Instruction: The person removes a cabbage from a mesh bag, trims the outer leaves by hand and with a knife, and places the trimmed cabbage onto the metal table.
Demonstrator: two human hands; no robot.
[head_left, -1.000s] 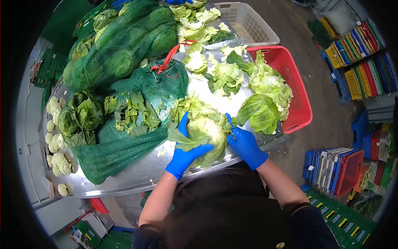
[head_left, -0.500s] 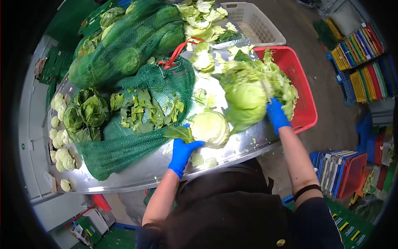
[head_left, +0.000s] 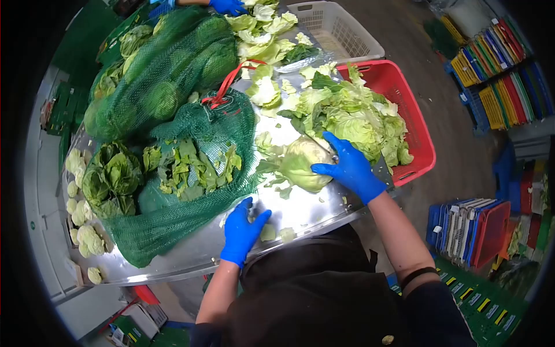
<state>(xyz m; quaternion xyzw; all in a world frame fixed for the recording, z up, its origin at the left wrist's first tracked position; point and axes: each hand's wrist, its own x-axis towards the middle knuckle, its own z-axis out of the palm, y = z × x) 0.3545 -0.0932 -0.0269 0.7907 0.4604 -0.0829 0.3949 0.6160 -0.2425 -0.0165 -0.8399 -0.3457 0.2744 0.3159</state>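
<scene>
A pale, trimmed cabbage (head_left: pixel 303 168) lies on the metal table (head_left: pixel 289 211) with loose leaves around it. My right hand (head_left: pixel 350 168), in a blue glove, is at its right side, thumb and index finger near it. A thin knife (head_left: pixel 324 147) shows between those fingers, its blade along the cabbage and its handle mostly hidden by the glove. My left hand (head_left: pixel 241 228), also gloved, is open and holds nothing, thumb apart, above the table near its front edge. Cut outer leaves (head_left: pixel 358 115) are heaped just beyond my right hand.
A red crate (head_left: pixel 413 115) stands at the right table edge, with a white crate (head_left: pixel 347 29) behind. Green net sacks (head_left: pixel 167 75) with cabbages lie left. Cauliflower pieces (head_left: pixel 89 240) line the left edge. Another person's gloved hand (head_left: pixel 228 7) is at the top.
My left hand has let go of the cabbage and drawn back. My right hand has moved left to the cabbage, away from the leaves now heaped by the red crate. Another person's hand has appeared.
</scene>
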